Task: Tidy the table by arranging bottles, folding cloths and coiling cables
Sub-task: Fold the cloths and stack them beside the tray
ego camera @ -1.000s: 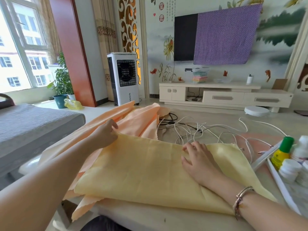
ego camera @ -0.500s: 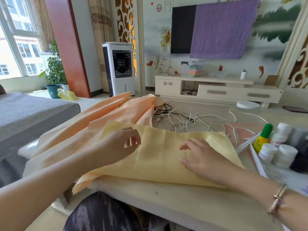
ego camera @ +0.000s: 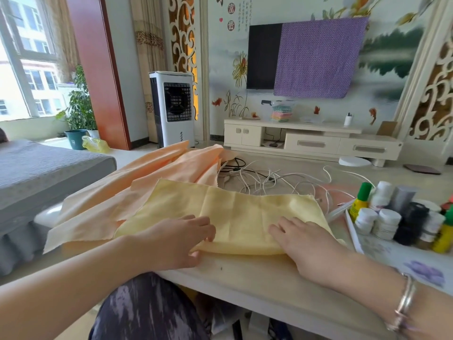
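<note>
A yellow cloth (ego camera: 235, 217) lies folded on the near part of the table (ego camera: 245, 273), its long fold edge close to the table's front edge. The left hand (ego camera: 176, 244) rests on the cloth's near left corner; the thumb is under the edge and the fingers are on top, so it pinches the cloth lightly. The right hand (ego camera: 306, 244) lies flat with its palm down on the cloth's near right part, fingers spread and not closed around anything. On the right wrist there is a silver bracelet (ego camera: 404, 303).

Behind and to the left of the yellow cloth, an orange cloth (ego camera: 137, 182) lies loose and crumpled, and it hangs over the left edge of the table. The yellow cloth partly covers it. Farther back, in the middle of the table, white cables (ego camera: 269, 180) are tangled together with a black cable (ego camera: 232, 165), touching the far edge of the yellow cloth.

To the right, a white tray (ego camera: 353, 229) holds a group of bottles. A yellow bottle with a green cap (ego camera: 359, 202) stands upright at the tray's far left corner, and several white-capped bottles (ego camera: 384, 222) stand just beside it. Dark bottles (ego camera: 414, 222) stand farther to the right.
</note>
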`<state>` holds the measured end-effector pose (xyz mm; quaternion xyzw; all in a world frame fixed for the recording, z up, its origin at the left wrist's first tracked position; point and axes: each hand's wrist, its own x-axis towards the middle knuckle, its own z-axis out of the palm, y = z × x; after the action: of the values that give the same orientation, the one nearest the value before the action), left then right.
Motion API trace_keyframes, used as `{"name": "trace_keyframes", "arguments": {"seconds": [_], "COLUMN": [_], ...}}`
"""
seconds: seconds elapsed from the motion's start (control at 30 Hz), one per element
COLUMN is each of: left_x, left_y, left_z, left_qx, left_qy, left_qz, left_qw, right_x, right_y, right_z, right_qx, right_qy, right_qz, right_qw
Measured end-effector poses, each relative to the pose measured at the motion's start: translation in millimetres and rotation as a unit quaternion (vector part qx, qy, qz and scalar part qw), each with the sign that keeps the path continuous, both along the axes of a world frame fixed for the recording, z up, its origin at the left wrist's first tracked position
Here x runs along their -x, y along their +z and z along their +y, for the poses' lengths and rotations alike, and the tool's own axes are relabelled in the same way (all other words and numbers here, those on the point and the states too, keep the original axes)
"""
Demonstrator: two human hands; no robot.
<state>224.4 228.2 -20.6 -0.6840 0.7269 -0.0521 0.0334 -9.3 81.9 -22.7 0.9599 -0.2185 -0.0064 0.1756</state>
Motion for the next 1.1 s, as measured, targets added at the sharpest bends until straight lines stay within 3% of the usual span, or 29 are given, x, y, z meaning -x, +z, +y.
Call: {"name": "trace_keyframes", "arguments": {"seconds": [0.1, 0.2, 0.33, 0.57, 0.83, 0.97, 1.1], "left_x": [-3.1, -9.9, -20.4, -23.0, -41.5, -47.3, -48.9], "left_y": [1.9, 0.7, 7.8, 18.2, 12.0, 4.6, -12.5], "left_z": [1.7, -2.5, -3.2, 3.3, -12.7, -33.5, -43.7], "left_qx": [-0.032, -0.001, 0.054, -0.037, 0.069, 0.083, 0.094], "left_qy": [0.059, 0.116, 0.191, 0.187, 0.208, 0.218, 0.246], "left_qz": [-0.026, -0.050, 0.038, 0.056, 0.090, 0.087, 0.049], "left_qw": [0.997, 0.992, 0.979, 0.980, 0.971, 0.969, 0.964], "right_x": [-4.0, -7.2, -6.8, -3.8, -14.5, -18.4, -22.3], "right_y": [-0.5, 4.0, 14.0, 40.3, 13.9, 7.3, -5.3], "right_z": [-4.3, -13.3, -24.7, -31.1, -48.2, -53.7, -61.4], "right_qx": [-0.033, -0.091, -0.166, -0.305, -0.168, -0.040, -0.006], "right_qy": [-0.040, -0.079, -0.105, -0.125, -0.190, -0.186, -0.202], "right_qz": [-0.019, -0.070, -0.117, 0.035, -0.063, -0.049, -0.064], "right_qw": [0.998, 0.990, 0.973, 0.944, 0.965, 0.980, 0.977]}}
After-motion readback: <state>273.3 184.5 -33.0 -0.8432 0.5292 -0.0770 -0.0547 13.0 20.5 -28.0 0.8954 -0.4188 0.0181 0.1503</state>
